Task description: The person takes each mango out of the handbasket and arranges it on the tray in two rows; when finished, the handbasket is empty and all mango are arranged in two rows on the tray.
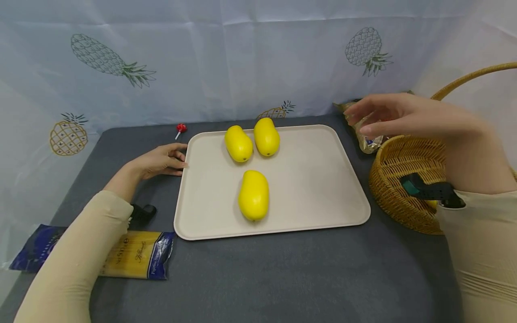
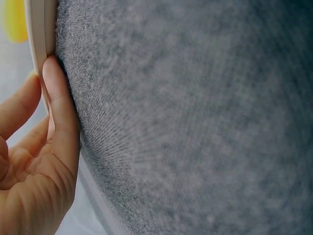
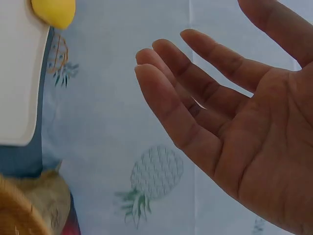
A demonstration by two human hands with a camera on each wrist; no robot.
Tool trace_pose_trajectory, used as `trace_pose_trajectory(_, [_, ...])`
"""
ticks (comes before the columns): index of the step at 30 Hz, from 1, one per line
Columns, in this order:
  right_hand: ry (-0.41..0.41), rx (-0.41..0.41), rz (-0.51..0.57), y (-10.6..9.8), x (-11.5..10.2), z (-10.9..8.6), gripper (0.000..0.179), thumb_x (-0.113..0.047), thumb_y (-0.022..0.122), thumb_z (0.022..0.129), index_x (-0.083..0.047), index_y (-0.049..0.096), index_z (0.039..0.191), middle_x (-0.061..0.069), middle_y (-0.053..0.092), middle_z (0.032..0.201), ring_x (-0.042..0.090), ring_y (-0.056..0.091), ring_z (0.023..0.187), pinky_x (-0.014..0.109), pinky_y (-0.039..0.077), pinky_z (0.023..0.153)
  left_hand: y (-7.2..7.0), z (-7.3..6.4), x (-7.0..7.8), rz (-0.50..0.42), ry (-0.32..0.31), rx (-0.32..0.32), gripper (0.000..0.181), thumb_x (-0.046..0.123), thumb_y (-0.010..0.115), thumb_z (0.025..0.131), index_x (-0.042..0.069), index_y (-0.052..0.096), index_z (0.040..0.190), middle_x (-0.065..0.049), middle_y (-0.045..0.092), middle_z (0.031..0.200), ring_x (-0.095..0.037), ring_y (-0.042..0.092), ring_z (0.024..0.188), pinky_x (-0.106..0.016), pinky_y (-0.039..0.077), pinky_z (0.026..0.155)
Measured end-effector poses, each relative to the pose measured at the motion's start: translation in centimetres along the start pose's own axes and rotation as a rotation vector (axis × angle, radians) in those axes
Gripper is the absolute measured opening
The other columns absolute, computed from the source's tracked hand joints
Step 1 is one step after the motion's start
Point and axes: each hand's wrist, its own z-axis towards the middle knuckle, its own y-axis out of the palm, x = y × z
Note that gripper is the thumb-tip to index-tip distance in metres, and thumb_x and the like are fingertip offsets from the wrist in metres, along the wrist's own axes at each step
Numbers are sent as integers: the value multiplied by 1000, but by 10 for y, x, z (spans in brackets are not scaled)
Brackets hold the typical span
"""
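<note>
Three yellow mangoes lie on a cream tray (image 1: 311, 188): two side by side near its far edge, the left one (image 1: 238, 143) and the right one (image 1: 266, 137), and a third (image 1: 253, 195) nearer the front. At the tray's left side my left hand (image 1: 161, 161) grips the rim; the left wrist view shows fingers (image 2: 61, 107) on either side of it. My right hand (image 1: 408, 114) hovers, relaxed and holding nothing, above a wicker basket (image 1: 387, 188) and a shiny gold packet (image 1: 365, 139). The right arm partly hides the basket, where a bit of yellow shows.
A blue-and-yellow spaghetti packet (image 1: 131, 255) lies front left, partly under the left forearm. A red lollipop (image 1: 181, 128) sits behind the left hand. Pineapple-print cloth (image 1: 226, 58) hangs behind the dark grey table (image 1: 274, 278). The basket's handle (image 1: 472, 78) arches up at the right.
</note>
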Motion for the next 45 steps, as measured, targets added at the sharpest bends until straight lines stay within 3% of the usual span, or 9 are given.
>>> trace_pose_trajectory(6, [74, 39, -15, -10, 42, -17, 45, -24, 59, 100, -26, 45, 143, -11, 52, 134, -7, 56, 110, 6, 49, 81, 0, 1, -1, 1, 5, -3, 81, 16, 60, 99, 8, 7, 160, -4, 47, 115, -5, 62, 94, -24, 59, 87])
trace_pose_trajectory(13, [175, 26, -48, -15, 76, -31, 41, -27, 53, 103, -18, 46, 142, -21, 57, 119, -6, 61, 99, 12, 53, 76, 0, 1, -1, 1, 6, -2, 81, 16, 60, 99, 8, 7, 160, -3, 48, 115, -5, 61, 94, -24, 59, 86])
trace_pose_trajectory(19, [254, -24, -67, -6, 96, -37, 47, -35, 50, 104, -12, 44, 145, 1, 56, 134, -13, 58, 94, 14, 53, 74, 0, 0, -1, 2, 5, -8, 80, 15, 59, 99, 8, 8, 160, -3, 48, 114, -5, 61, 94, -24, 58, 87])
trace_pose_trajectory(23, [272, -62, -97, 2, 104, -39, 52, -38, 49, 104, -6, 43, 145, 18, 52, 140, 12, 62, 111, 25, 55, 75, 0, 0, 0, -2, 9, -11, 80, 15, 59, 100, 8, 7, 160, -3, 47, 114, -5, 61, 94, -24, 58, 87])
trace_pose_trajectory(26, [281, -84, -107, 6, 104, -39, 57, -38, 50, 103, 1, 42, 144, 27, 50, 140, 38, 59, 114, 41, 59, 78, 0, 0, 0, -10, 9, -9, 80, 15, 59, 99, 8, 7, 160, -3, 47, 113, -5, 61, 94, -23, 58, 86])
trace_pose_trajectory(30, [300, -122, -97, 7, 106, -41, 60, -35, 52, 103, 10, 40, 141, 34, 49, 135, 40, 61, 109, 52, 59, 80, 0, -1, 0, -13, 5, -8, 80, 15, 59, 100, 8, 6, 160, -2, 47, 113, -5, 61, 94, -23, 58, 86])
trace_pose_trajectory(35, [346, -195, -95, 9, 115, -45, 66, -35, 53, 102, 16, 35, 141, 41, 44, 135, 47, 58, 110, 56, 57, 82, 0, -1, 0, -14, 8, -8, 81, 15, 59, 99, 8, 6, 160, -3, 47, 113, -5, 61, 94, -23, 58, 86])
trace_pose_trajectory(41, [375, -314, -86, 12, 130, -50, 72, -32, 59, 99, 20, 30, 140, 45, 40, 136, 53, 53, 116, 59, 56, 87, 0, -1, 0, -15, 7, -9, 80, 14, 58, 100, 6, 6, 160, -2, 47, 112, -5, 61, 94, -22, 58, 85])
trace_pose_trajectory(45, [359, -394, -46, 13, 137, -51, 73, -27, 61, 97, 21, 28, 141, 47, 35, 137, 49, 55, 115, 55, 57, 87, -1, 1, -2, -11, 5, -9, 80, 15, 58, 100, 7, 6, 160, -2, 48, 113, -5, 61, 94, -23, 58, 84])
